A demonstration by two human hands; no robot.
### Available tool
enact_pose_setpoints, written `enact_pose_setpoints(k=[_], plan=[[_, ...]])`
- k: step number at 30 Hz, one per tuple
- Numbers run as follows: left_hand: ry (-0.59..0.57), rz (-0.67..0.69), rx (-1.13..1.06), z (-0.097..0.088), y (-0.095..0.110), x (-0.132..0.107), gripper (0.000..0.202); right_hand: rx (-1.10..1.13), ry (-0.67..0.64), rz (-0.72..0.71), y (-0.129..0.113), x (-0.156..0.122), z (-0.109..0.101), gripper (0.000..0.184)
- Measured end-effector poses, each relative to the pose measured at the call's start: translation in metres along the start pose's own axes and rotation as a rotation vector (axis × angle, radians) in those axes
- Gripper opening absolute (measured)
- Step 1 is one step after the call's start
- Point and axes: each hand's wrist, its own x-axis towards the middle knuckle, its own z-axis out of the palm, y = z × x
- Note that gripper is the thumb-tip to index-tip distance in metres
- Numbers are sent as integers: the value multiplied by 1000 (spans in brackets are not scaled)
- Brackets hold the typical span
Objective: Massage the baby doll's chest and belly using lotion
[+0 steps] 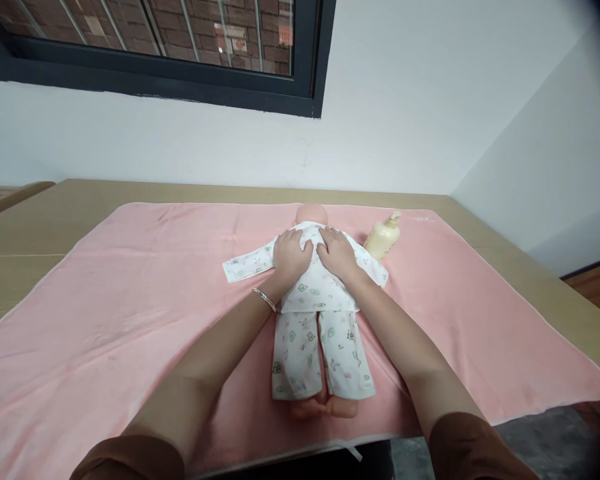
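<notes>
We laid our left hand (291, 257) and our right hand (337, 253) flat, side by side and nearly touching, on the upper back of a baby doll (314, 313) that lay face down in the middle of the bench (530, 267). Each grip was spread, fingers open and palms pressed on the cloth, pinching nothing. The doll wore a white printed top and matching trousers, its sleeves stretched out to either side, its head pointing toward the wall and its bare feet toward us. It rested on a pink blanket (105, 320) that covered most of the tan bench and hung over the near edge. A cream pump bottle (383, 237) lay on the blanket just beside the doll's right sleeve, close to our right hand but apart from it. A thin bangle (265, 299) circled our left wrist, and brown sleeves showed at both forearms. Behind the bench stood a plain white wall (405, 100), with a dark-framed window (180, 53) at upper left giving onto brickwork.
</notes>
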Motion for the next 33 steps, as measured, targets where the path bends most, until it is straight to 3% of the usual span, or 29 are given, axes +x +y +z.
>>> enact_pose_setpoints(k=[5, 8, 13, 18, 21, 27, 33], plan=[[-108, 70, -8, 4, -7, 6, 40, 10, -47, -47, 4, 1, 0, 54], [-121, 122, -22, 3, -9, 8, 39, -4, 3, -37, 0, -1, -2, 50], [-2, 106, -44, -2, -2, -1, 30, -86, 77, 72, -11, -10, -8, 34], [88, 16, -2, -3, 4, -8, 26, -109, 86, 137, -16, -13, -9, 34], [39, 25, -16, -1, 1, -4, 30, -70, 72, 139, -12, -9, -5, 39], [-138, 95, -53, 2, -9, 7, 42, 24, -43, -24, 3, 2, 1, 51], [-12, 126, -60, -5, -2, 0, 28, -24, 78, 38, -7, -7, -3, 38]])
